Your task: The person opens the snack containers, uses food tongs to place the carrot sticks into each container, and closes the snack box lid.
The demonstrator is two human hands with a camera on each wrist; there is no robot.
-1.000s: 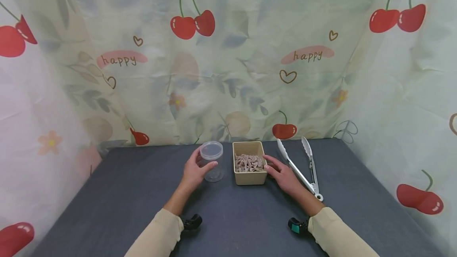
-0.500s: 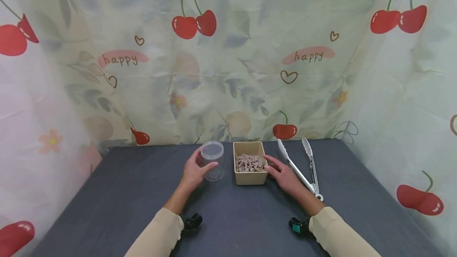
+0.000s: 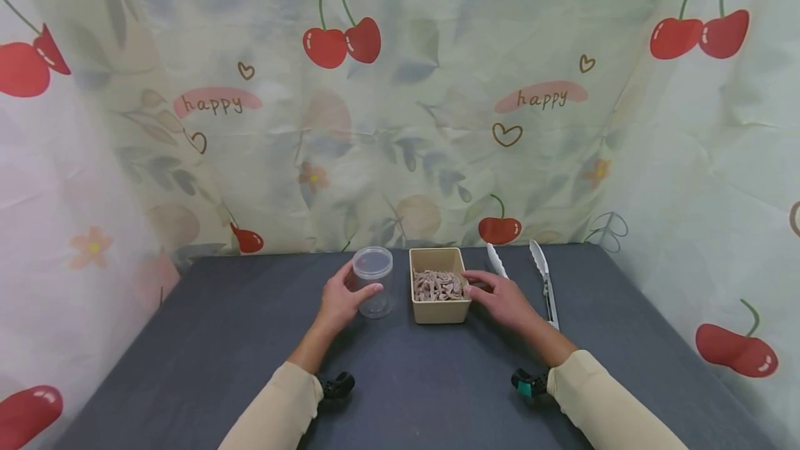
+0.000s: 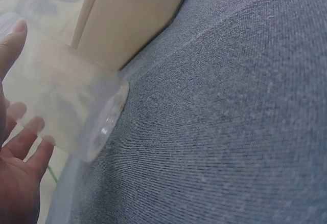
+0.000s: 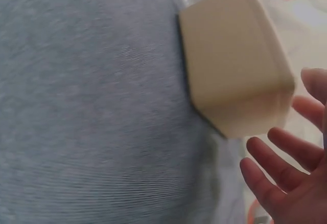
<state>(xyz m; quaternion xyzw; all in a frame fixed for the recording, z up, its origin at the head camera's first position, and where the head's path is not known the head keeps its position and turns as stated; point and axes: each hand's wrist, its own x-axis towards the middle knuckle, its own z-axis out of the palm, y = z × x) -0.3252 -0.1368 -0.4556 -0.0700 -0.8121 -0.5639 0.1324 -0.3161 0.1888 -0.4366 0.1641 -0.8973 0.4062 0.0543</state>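
My left hand [image 3: 340, 301] holds a clear plastic jar [image 3: 376, 290], thumb on the near side and fingers around the far side. The jar stands upright on the dark cloth, and its round base [image 4: 108, 124] shows in the left wrist view. To the right of it sits a beige rectangular box [image 3: 440, 312] with thin, greyish-pink curled strips [image 3: 437, 286] inside. My right hand [image 3: 503, 299] is at the box's right side with fingers spread; in the right wrist view its fingertips [image 5: 250, 165] are just off the box wall. Metal tongs [image 3: 547, 290] lie behind the right hand, partly hidden by it.
A dark grey cloth [image 3: 400, 387] covers the table. Printed curtains [image 3: 400, 123] with cherries hang behind the table and along both sides. Black bands with small devices sit at both wrists.
My right hand has shifted slightly right and come off the box, now covering the middle and hinge end of the tongs. The left hand stays on the jar.
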